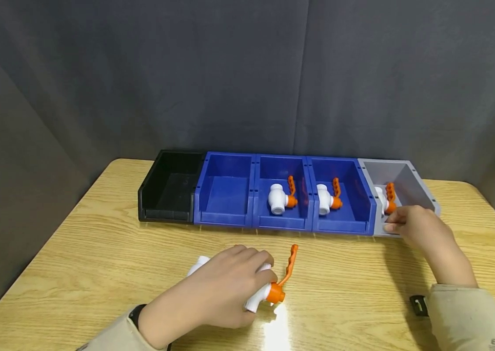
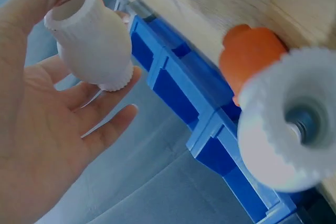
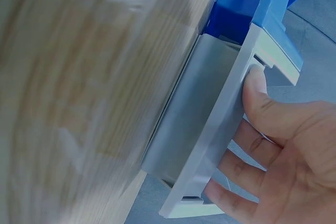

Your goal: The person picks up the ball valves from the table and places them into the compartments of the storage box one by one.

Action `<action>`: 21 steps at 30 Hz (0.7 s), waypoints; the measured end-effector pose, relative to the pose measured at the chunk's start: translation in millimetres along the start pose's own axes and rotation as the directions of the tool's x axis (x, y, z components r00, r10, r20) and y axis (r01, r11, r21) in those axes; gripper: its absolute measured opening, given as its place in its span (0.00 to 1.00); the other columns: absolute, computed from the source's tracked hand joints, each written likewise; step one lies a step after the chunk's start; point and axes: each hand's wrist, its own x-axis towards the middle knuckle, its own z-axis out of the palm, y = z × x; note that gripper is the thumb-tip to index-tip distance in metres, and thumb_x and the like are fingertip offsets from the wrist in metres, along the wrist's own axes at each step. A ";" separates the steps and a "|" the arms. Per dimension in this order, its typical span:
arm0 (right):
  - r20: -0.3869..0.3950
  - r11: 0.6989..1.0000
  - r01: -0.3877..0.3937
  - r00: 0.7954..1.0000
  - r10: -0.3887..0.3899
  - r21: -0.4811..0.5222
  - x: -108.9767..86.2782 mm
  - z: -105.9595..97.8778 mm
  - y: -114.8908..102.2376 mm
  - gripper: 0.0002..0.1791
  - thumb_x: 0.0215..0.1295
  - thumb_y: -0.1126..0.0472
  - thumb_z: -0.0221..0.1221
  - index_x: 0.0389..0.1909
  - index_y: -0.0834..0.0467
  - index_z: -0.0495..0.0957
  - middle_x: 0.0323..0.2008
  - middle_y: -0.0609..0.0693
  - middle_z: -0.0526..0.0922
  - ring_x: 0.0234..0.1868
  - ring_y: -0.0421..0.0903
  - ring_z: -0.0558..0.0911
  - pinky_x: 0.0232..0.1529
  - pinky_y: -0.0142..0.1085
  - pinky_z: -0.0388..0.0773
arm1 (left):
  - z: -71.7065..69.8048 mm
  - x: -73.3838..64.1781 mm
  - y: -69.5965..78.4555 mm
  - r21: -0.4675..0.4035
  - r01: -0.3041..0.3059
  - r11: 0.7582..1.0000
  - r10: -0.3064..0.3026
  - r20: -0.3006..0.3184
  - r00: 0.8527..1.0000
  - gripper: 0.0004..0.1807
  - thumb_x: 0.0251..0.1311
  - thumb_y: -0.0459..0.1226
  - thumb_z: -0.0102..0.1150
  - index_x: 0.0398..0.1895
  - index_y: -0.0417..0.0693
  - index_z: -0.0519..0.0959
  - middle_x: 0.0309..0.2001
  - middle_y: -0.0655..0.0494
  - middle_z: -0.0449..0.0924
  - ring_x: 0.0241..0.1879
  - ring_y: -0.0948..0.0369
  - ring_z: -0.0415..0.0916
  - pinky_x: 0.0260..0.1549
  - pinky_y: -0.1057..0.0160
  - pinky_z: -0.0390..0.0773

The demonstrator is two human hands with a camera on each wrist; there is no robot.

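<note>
My left hand point(image 1: 229, 282) grips a white ball valve point(image 1: 256, 297) above the near part of the table, its orange lever point(image 1: 291, 263) sticking up past the fingers. In the left wrist view the thumb lies over the end of this valve's white body point(image 2: 97, 43). A second white valve point(image 2: 283, 124) with an orange part rests on the wood nearby, mostly hidden behind the hand in the head view. At the grey bin point(image 1: 418, 183), my right hand point(image 1: 425, 231) has its thumb at the front rim point(image 3: 220, 124) and fingers behind it. Another valve point(image 1: 380, 200) lies inside, just beyond these fingers.
Left of the grey bin stand joined blue bins point(image 1: 225, 195) and a black bin point(image 1: 172, 190). Two blue bins each contain one valve point(image 1: 277, 199) point(image 1: 324, 200). A small black tag point(image 1: 418, 305) is by the right sleeve. A dark curtain point(image 1: 229, 73) hangs behind the table point(image 1: 98, 253).
</note>
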 end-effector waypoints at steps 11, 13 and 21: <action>-0.015 1.000 0.011 1.000 -0.011 -0.013 -0.6 1.6 -2.3 0.08 0.63 0.59 0.65 0.35 0.62 0.83 0.38 0.61 0.85 0.42 0.63 0.81 0.37 0.57 0.73 | -0.3 -6.0 -12.8 0.105 -0.082 0.991 0.080 0.020 0.997 0.27 0.49 0.54 0.71 0.50 0.53 0.79 0.52 0.56 0.77 0.48 0.58 0.76 0.50 0.61 0.75; -0.015 1.000 0.010 1.000 -0.010 -0.017 -1.0 1.3 -2.1 0.08 0.63 0.60 0.65 0.34 0.62 0.83 0.37 0.61 0.85 0.42 0.63 0.81 0.37 0.57 0.73 | -1.1 -7.1 -15.5 0.114 -0.085 0.990 0.082 0.033 0.996 0.27 0.48 0.53 0.72 0.50 0.53 0.79 0.52 0.55 0.77 0.50 0.57 0.76 0.52 0.60 0.75; -0.009 1.000 0.011 1.000 -0.011 -0.017 -0.7 0.1 -2.6 0.09 0.64 0.59 0.65 0.36 0.63 0.82 0.39 0.62 0.85 0.43 0.64 0.80 0.38 0.58 0.73 | -3.6 -12.7 -30.5 0.147 -0.078 0.986 0.076 0.021 0.997 0.29 0.44 0.52 0.75 0.50 0.52 0.79 0.53 0.54 0.78 0.51 0.55 0.76 0.53 0.56 0.75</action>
